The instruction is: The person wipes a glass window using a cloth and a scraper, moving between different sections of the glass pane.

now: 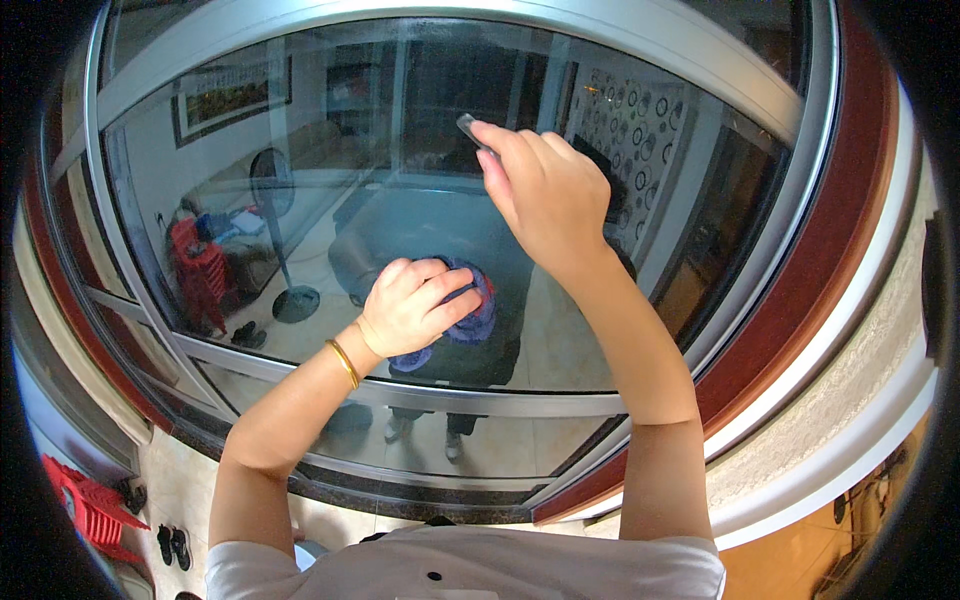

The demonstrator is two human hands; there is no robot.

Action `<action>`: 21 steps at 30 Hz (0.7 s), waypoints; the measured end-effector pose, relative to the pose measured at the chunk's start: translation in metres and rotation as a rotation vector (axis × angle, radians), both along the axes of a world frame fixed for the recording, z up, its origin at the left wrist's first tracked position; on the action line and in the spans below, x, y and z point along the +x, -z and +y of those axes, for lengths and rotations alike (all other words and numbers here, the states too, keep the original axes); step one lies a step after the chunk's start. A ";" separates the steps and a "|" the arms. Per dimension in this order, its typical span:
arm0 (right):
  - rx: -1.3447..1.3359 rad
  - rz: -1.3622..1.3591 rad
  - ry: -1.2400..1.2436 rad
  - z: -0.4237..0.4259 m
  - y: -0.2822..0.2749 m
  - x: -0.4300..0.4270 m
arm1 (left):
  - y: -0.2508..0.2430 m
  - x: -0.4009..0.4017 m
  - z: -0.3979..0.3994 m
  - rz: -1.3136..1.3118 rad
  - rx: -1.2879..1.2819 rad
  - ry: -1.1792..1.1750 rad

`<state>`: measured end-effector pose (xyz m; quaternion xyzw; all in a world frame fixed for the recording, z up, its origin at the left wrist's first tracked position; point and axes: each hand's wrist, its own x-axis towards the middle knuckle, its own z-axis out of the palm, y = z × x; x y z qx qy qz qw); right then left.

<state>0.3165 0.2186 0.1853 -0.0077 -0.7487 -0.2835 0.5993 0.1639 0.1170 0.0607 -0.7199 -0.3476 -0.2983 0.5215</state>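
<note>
Before me stands a glass pane [442, 206] in a silver metal frame [480, 401], dark and mirror-like. My left hand [420, 307], with a gold bangle [343, 364] on its wrist, holds a bunched purple cloth [478, 319] with a patch of red on it, at the lower middle of the pane. Higher up and to the right, my right hand [551, 191] pinches a small, slim, greyish translucent object [470, 129] between thumb and forefinger. Its far end points up and left; the rest is hidden in the hand. Whether it touches the glass I cannot tell.
Reddish-brown trim [810, 277] and a pale moulded wall edge [832, 420] curve along the right. Red plastic stools [101, 517] and dark slippers [174, 546] are on the tiled floor at lower left. A standing fan [274, 195] and a framed picture appear reflected in the glass.
</note>
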 end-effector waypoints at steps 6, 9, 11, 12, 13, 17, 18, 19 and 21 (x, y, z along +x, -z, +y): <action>0.006 0.014 -0.008 0.002 0.004 0.004 | 0.000 0.000 0.000 0.006 -0.023 0.000; 0.002 0.020 -0.015 0.002 0.000 -0.001 | -0.001 0.001 0.000 0.004 -0.002 0.003; 0.026 0.052 -0.051 0.003 -0.002 -0.003 | 0.001 0.000 0.002 0.007 -0.001 0.005; 0.036 0.051 -0.039 0.002 -0.003 -0.004 | 0.000 -0.002 0.002 0.016 0.005 0.003; 0.046 0.050 -0.027 0.001 -0.004 -0.004 | -0.001 -0.001 0.001 0.019 0.005 0.002; 0.000 -0.008 0.001 0.000 0.003 0.000 | 0.001 -0.001 -0.002 -0.005 -0.018 0.007; 0.020 0.010 -0.001 -0.001 0.001 0.000 | 0.002 0.000 0.000 -0.004 -0.011 0.014; 0.041 0.027 -0.003 0.000 -0.002 -0.001 | 0.002 0.001 0.002 -0.005 -0.012 0.020; 0.060 0.051 -0.012 0.001 -0.006 -0.006 | 0.000 0.001 0.003 0.007 -0.005 0.010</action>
